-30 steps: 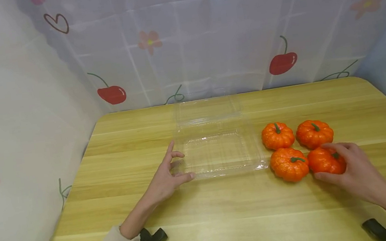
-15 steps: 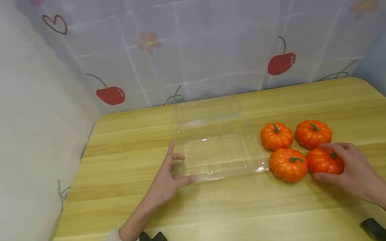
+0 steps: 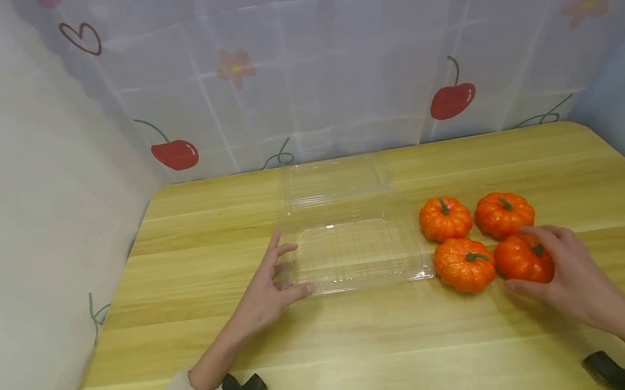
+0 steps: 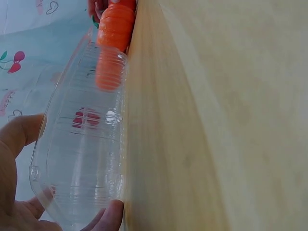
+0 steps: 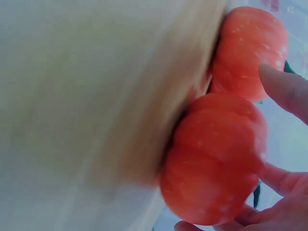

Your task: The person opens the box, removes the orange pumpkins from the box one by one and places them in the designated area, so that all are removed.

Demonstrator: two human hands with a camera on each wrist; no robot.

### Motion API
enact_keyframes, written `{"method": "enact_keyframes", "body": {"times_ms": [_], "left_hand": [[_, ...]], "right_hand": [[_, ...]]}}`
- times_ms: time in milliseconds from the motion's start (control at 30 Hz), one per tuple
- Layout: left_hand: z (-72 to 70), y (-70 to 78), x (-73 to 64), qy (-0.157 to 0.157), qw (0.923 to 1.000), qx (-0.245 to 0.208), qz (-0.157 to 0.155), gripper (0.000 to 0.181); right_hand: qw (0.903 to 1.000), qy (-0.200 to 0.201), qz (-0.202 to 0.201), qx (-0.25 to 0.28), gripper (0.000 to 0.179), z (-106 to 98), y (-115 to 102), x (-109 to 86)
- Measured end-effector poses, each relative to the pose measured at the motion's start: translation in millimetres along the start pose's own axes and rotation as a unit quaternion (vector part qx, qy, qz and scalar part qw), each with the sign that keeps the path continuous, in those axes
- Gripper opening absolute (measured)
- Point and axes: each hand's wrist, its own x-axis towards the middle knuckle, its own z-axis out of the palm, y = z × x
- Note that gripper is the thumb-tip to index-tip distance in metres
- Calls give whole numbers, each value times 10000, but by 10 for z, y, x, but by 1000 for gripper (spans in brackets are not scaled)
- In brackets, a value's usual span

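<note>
In the head view my left hand (image 3: 263, 298) holds the left side of a clear plastic clamshell container (image 3: 354, 251), its thumb at the front corner. The container stands open, its lid (image 3: 336, 179) folded back. In the left wrist view, thumb and fingertips lie at the container's rim and side (image 4: 79, 159). My right hand (image 3: 573, 270) curls round the front right small orange pumpkin (image 3: 522, 260), which sits on the table. From the right wrist, fingers show behind that pumpkin (image 5: 214, 159), while the thumb (image 5: 284, 89) overlaps the neighbouring pumpkin.
Beside the gripped pumpkin are three more: front left (image 3: 464, 266), back left (image 3: 445, 219) and back right (image 3: 504, 215). They stand close to the container's right side. The wooden table (image 3: 355, 352) ends at a patterned curtain (image 3: 307, 59) behind and at the left.
The head view has drifted slightly. Both hands, the container and the pumpkins keep their places on the table.
</note>
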Motion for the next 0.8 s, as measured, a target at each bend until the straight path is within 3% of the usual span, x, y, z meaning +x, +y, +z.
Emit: {"method": "enact_keyframes", "body": {"times_ms": [167, 533, 700, 800], "left_hand": [[8, 5, -9, 19, 10000, 53, 34, 85], [31, -9, 26, -64, 9999, 104, 71, 88], [22, -27, 22, 88, 9997, 119, 180, 99], [-24, -51, 13, 196, 9994, 116, 242, 108]], "right_hand": [[9998, -9, -129, -133, 82, -25, -16, 18], [9999, -19, -40, -128, 78, -52, 25, -6], [9998, 31, -99, -149, 80, -80, -35, 7], [9991, 146, -388, -127, 75, -126, -122, 81]]}}
